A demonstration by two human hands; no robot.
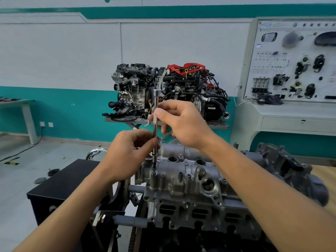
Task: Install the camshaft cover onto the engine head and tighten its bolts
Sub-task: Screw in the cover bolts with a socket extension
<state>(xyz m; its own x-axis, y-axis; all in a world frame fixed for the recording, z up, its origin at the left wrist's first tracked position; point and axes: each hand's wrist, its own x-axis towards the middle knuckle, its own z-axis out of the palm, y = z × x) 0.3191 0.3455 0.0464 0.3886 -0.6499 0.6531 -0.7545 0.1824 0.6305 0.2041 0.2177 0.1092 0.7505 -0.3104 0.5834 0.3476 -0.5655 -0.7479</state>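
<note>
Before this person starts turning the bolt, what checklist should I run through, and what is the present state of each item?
1. Camshaft cover lying on the engine head: ok, it sits on top.
2. Extension bar upright over the bolt: ok, near vertical.
3. Bar's tip engaged on that bolt: cannot tell, the joint is too small to read.
4. Left hand steadying the lower shaft: ok, fingertips pinch it.
5. Right hand on the upper shaft: ok, thumb and fingers pinch it.
6. Other bolts tight: cannot tell; several stand in their holes.
</note>
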